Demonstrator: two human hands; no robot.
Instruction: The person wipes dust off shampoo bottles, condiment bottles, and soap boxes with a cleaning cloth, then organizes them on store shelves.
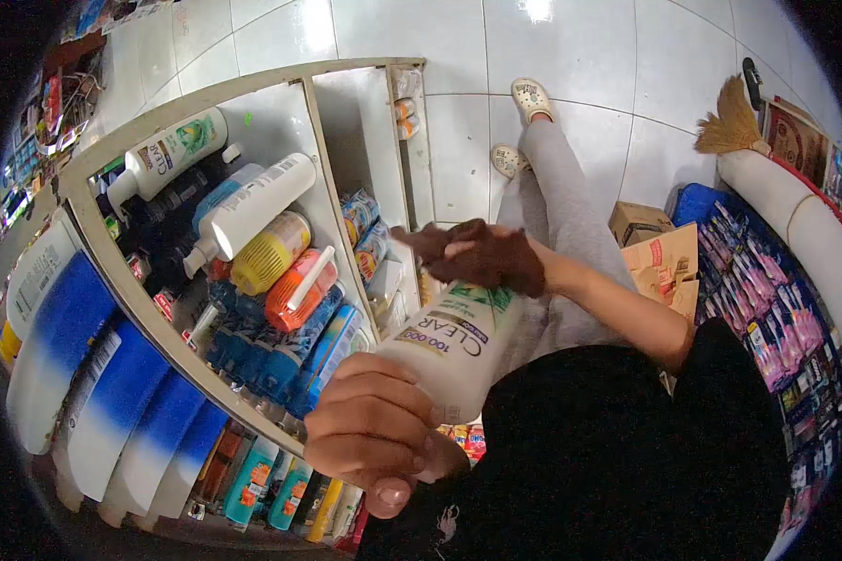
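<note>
1. The left hand point(374, 430) has its grip clamped on the lower-left end of a white CLEAR bottle point(449, 346), fingers curled over the side and thumb toward the person's body.
2. The right hand point(462, 249) is mostly covered by a dark brown cloth point(505, 266); its grip is closed on the cloth, which touches the bottle's other end, where the green print is.
3. The bottle is held slanted in front of the black shirt point(627, 449), its lettering upside down to the viewer, just beside the shelf unit point(201, 360).
4. Inside the shelf unit lie another CLEAR pump bottle point(180, 150), a white pump bottle with its small-print side showing point(257, 208), a yellow container point(273, 252) and an orange-red container point(302, 290).
5. Blue-and-white bottles point(84, 374) stand along its outer side.
6. Past the bottle are grey trousers point(571, 178) and pale clogs point(531, 96) on the tiled floor point(571, 56).
</note>
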